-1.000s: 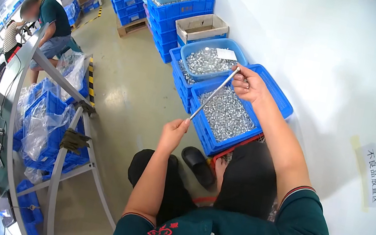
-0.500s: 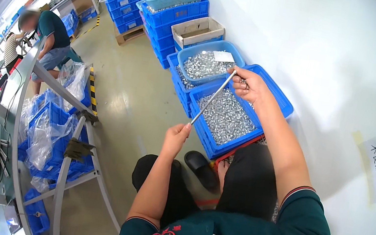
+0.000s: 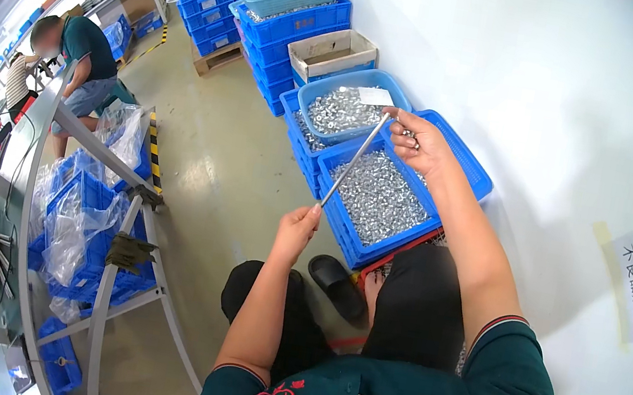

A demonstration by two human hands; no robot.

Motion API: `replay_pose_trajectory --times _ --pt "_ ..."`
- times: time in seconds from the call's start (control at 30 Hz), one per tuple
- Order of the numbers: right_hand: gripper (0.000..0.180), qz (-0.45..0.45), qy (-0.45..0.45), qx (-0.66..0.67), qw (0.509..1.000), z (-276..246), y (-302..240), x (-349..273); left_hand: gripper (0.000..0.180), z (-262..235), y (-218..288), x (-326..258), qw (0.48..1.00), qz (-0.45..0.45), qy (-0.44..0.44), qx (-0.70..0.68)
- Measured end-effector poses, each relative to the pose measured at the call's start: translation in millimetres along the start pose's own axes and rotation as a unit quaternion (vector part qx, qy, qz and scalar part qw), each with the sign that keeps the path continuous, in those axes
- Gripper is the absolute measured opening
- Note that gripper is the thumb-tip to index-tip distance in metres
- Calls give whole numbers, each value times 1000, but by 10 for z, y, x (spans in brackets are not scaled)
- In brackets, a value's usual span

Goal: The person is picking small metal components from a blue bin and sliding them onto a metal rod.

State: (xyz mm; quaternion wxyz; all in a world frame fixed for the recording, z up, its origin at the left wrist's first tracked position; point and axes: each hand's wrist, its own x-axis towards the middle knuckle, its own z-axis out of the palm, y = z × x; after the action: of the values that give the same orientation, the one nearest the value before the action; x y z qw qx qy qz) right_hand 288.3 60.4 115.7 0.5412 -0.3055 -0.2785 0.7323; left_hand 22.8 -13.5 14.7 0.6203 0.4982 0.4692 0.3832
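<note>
A thin silver metal rod (image 3: 354,162) slants up to the right between my two hands. My left hand (image 3: 296,233) is closed on its lower end, the thumb pointing up along it. At the upper end my right hand (image 3: 419,144) pinches the rod between thumb and forefinger. Small shiny metal pieces (image 3: 411,136) show in the curled fingers of that hand; their exact kind is too small to tell. Below the rod and right hand is a blue plastic crate (image 3: 358,252) filled with small silver metal parts (image 3: 383,200).
Beyond the crate stands a light-blue basket (image 3: 402,88) of metal parts, then a cardboard box (image 3: 366,43) and stacked blue crates (image 3: 268,64). A metal-framed bench (image 3: 106,305) lies left, with plastic-wrapped crates (image 3: 86,197). A co-worker (image 3: 90,51) sits farther off. A white wall (image 3: 574,157) rises right.
The rod's upper end and the fingers of my right hand have shifted slightly left and up. My left hand stays almost in place on the lower end.
</note>
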Motion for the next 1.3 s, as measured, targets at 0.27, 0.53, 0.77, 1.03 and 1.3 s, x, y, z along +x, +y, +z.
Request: replay_pose_trajectory --times 0.27,0.53,0.77,1.03,1.3 --pt "14 8 -35 99 994 -167 24 79 37 -39 -2 -23 1000 8 -11 -6" --pt "10 6 -18 60 998 -100 40 56 38 -61 -14 -46 999 19 -6 29" --pt "14 -52 30 -222 973 46 -67 -17 39 -132 -14 -58 996 35 18 78" --pt "18 -38 86 -352 931 120 -70 -33 39 -160 -32 -53 996 44 8 75" --pt "16 -48 56 -235 969 55 -11 -21 38 -106 -38 -38 997 42 -1 62"
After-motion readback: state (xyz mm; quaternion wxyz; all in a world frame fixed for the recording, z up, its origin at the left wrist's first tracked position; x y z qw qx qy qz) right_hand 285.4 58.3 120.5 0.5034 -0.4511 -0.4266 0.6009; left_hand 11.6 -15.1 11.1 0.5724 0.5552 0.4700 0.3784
